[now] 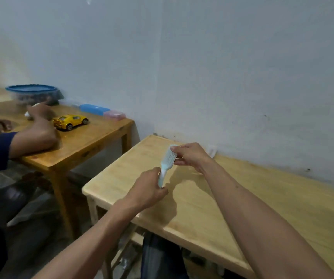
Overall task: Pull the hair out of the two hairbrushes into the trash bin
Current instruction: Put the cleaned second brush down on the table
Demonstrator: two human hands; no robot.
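Note:
A pale blue hairbrush [167,161] is held upright and tilted above the light wooden table [232,198]. My left hand [149,188] grips its handle at the bottom. My right hand [190,156] pinches at the bristle side of the brush head, fingers closed on it. Any hair in the bristles is too fine to make out. A second hairbrush and a trash bin are not in view.
A darker wooden table [93,141] stands to the left with a yellow toy car [70,121], a blue-lidded container [32,94], and blue and pink boxes [102,111]. Another person's arm [31,135] rests there. A wall runs behind both tables.

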